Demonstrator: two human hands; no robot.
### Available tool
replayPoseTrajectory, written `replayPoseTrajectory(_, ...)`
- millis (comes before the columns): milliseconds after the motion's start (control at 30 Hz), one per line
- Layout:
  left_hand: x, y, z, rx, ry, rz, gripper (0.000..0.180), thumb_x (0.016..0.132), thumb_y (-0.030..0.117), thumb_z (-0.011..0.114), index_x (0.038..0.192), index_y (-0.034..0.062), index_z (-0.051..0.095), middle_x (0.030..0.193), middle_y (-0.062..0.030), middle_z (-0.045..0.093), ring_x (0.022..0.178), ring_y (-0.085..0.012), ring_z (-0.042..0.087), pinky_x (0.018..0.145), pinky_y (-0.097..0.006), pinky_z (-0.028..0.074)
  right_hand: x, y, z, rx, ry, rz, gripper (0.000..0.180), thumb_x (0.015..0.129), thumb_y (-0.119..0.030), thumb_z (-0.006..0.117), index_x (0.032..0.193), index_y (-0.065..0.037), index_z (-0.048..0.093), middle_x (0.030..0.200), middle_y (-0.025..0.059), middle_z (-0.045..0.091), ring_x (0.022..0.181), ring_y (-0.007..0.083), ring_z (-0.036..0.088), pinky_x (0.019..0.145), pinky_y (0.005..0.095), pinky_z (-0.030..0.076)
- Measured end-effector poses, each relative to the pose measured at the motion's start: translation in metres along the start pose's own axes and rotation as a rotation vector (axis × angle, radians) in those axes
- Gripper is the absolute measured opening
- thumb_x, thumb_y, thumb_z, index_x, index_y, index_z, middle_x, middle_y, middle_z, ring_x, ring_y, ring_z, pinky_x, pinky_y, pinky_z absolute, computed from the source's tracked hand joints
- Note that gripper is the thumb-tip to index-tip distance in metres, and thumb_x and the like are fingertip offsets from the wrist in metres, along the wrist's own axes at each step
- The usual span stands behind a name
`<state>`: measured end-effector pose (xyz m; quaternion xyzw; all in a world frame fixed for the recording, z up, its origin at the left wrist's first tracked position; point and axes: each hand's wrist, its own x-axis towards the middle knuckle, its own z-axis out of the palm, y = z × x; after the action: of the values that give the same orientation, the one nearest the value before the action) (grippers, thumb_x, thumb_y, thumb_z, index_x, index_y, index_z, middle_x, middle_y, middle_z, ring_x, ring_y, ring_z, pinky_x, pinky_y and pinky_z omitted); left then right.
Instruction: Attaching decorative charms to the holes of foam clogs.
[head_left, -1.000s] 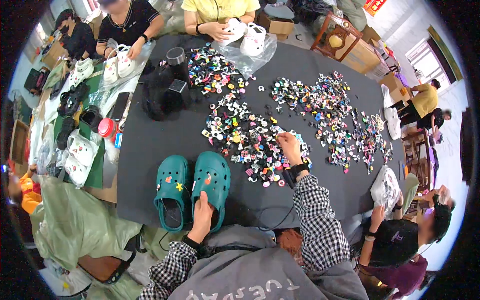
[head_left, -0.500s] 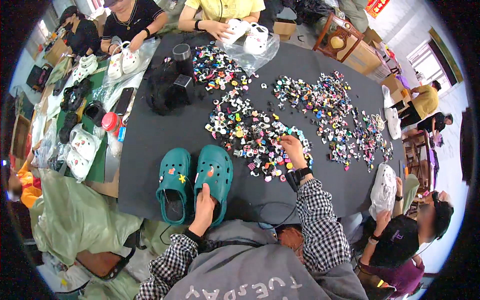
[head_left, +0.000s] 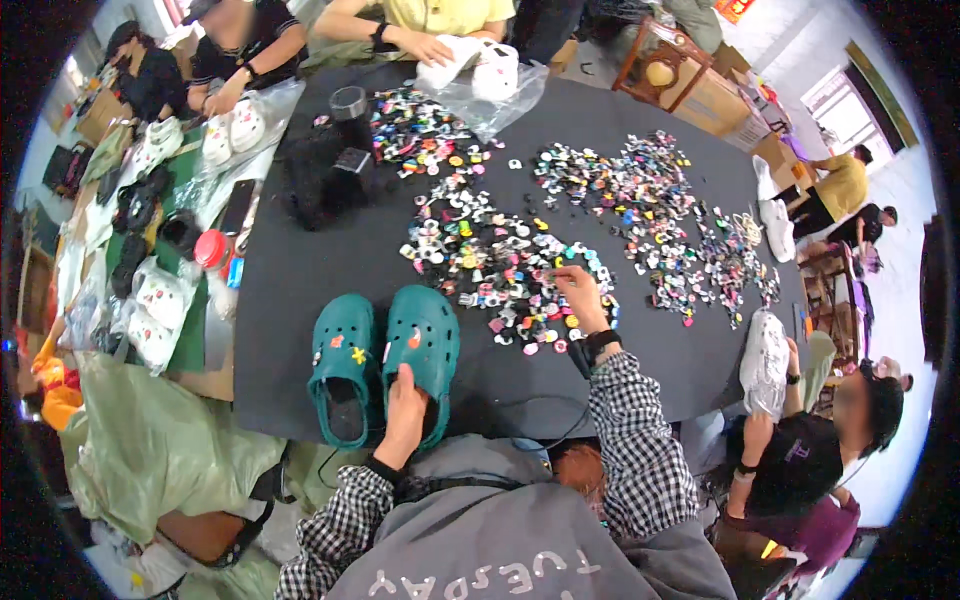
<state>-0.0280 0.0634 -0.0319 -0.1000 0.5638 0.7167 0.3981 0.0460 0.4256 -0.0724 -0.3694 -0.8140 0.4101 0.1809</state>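
Two teal clogs lie side by side on the black table in front of me, toes pointing away. My left hand [head_left: 405, 412] grips the right clog [head_left: 432, 335], with its thumb on top and its fingers inside the opening. That clog carries small charms, and so does the left clog [head_left: 337, 328], where a yellow one and an orange-red one show. Over the near edge of a heap of colourful shoe charms [head_left: 470, 245], my right hand [head_left: 582, 298] is reaching with thumb and fingertips pinched together. Anything between those fingertips is too small to make out.
More charms [head_left: 640, 190] spread to the right. A dark cup [head_left: 350, 108] and black bag [head_left: 310, 175] stand back left. Across the table, a person handles white clogs [head_left: 495, 75]; another at right holds a wrapped white clog [head_left: 765, 355]. A red-lidded jar [head_left: 212, 248] stands left.
My right hand stays pinched over the charm heap with only a slight shift. My left hand keeps its hold on the right clog. The whole view has tilted a little.
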Motion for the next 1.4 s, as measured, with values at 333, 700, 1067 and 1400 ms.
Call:
replayPoseTrajectory(333,0.005,-0.008,-0.001,-0.106,0.015,-0.007,0.052,0.099,0.046,0.041,0.122,-0.0007,0.046,0.105,-0.0059,0.052,0.091,-0.0158,0.051,0.082,-0.029,0.043,0.051,0.033,-0.041,-0.306,0.241,0.01,0.021,0.078,-0.008,0.06,0.097,-0.01,0.068,0.093,0.0144,0.063,0.091,0.0336,0.061,0.08,0.0414,0.049)
replayPoseTrajectory(700,-0.001,-0.004,-0.004,-0.091,0.004,-0.009,0.042,0.099,0.046,0.043,0.099,0.0042,0.05,0.084,-0.0001,0.048,0.078,-0.0109,0.049,0.079,-0.027,0.044,0.066,0.021,-0.029,-0.624,0.06,-0.217,0.03,0.073,-0.004,0.063,0.102,-0.011,0.063,0.1,0.0105,0.06,0.101,0.0342,0.054,0.083,0.0409,0.047)
replayPoseTrajectory(1067,0.005,-0.015,-0.022,-0.018,0.003,-0.08,0.045,0.099,0.044,0.041,0.108,0.0013,0.05,0.089,-0.0036,0.051,0.078,-0.014,0.051,0.076,-0.028,0.044,0.062,0.041,-0.039,-0.163,0.108,0.033,0.025,0.087,-0.02,0.059,0.104,-0.003,0.066,0.086,0.0146,0.068,0.077,0.0253,0.066,0.068,0.0342,0.05)
replayPoseTrajectory(1400,0.007,-0.011,-0.008,-0.129,0.001,-0.05,0.05,0.1,0.043,0.04,0.127,0.0012,0.044,0.121,-0.0076,0.053,0.107,-0.0173,0.053,0.091,-0.031,0.043,0.055,0.041,-0.047,0.123,-0.023,0.071,0.025,0.088,-0.015,0.055,0.106,0.0,0.063,0.084,0.0064,0.066,0.077,0.0126,0.059,0.069,0.0282,0.046)
